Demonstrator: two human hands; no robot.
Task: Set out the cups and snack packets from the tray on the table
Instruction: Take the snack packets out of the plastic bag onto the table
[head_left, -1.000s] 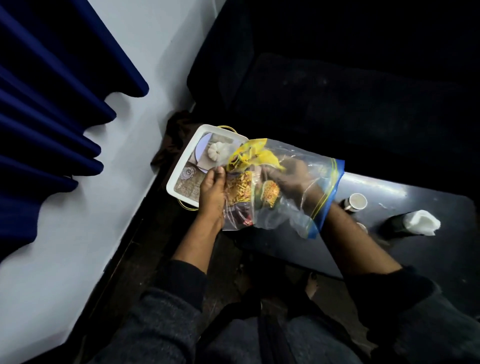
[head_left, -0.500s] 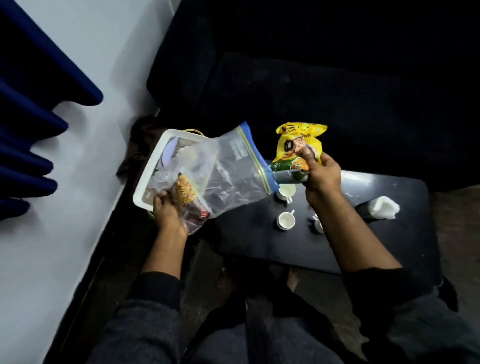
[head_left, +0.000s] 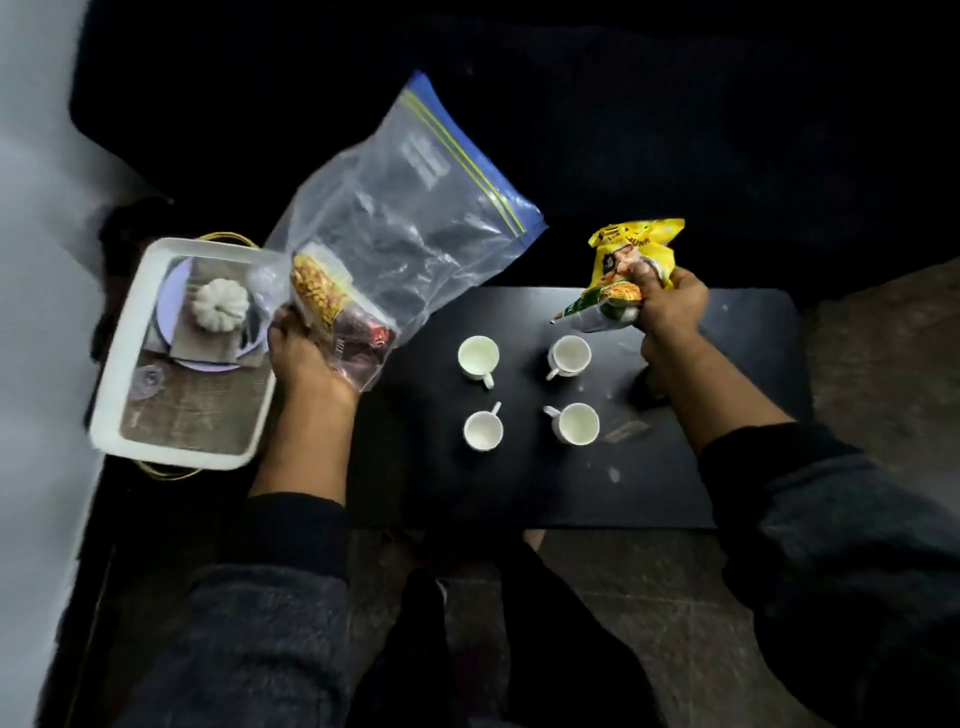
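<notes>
The right hand (head_left: 670, 306) has its grip closed around a yellow snack packet (head_left: 626, 270), holding it above the far right part of the black table (head_left: 727, 467). The left hand (head_left: 306, 358) pinches the bottom of a clear zip bag (head_left: 410, 218) with more packets (head_left: 317, 296) inside, between the table and the white tray (head_left: 111, 374), which sits left of the table. Four white cups (head_left: 478, 357) stand in a square on the table
</notes>
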